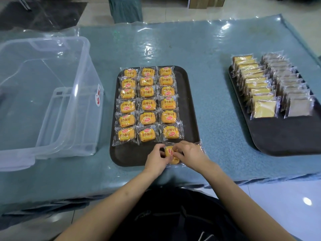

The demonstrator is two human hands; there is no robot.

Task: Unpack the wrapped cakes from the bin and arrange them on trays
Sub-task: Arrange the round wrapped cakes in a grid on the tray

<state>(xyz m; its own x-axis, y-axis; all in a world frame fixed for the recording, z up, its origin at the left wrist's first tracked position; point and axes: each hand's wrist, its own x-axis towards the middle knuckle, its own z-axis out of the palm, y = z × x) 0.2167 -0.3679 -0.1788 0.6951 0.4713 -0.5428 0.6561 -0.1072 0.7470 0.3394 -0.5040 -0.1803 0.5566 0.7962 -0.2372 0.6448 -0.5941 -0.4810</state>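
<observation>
- At the near edge of the dark rounded middle tray [191, 108], the left hand [156, 158] and right hand [188, 153] both pinch one yellow clear-wrapped cake [171, 154].
- Eighteen cakes already fill its rows.
- Clear plastic bin [52, 105] looks emptied; nearly done.
</observation>
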